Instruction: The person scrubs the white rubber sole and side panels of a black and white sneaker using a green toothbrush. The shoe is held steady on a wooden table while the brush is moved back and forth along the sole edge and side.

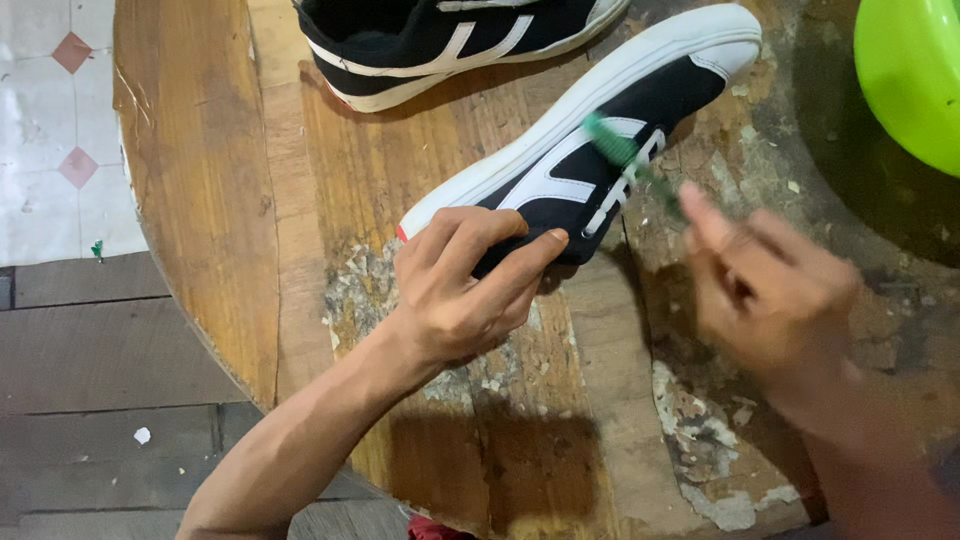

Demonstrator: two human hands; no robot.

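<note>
A black sneaker with white stripes and a white sole [600, 140] lies on its side on a worn round wooden table [220, 200]. My left hand [470, 285] grips its heel end, fingers curled over the black upper. My right hand [765, 285], blurred with motion, holds a thin green brush [630, 160] whose tip rests against the side of the shoe near the stripes.
The matching second sneaker [450, 40] lies at the table's far edge. A bright green plastic basin [910, 75] sits at the upper right. The tabletop has flaking paint patches. Tiled floor and dark wooden boards show to the left.
</note>
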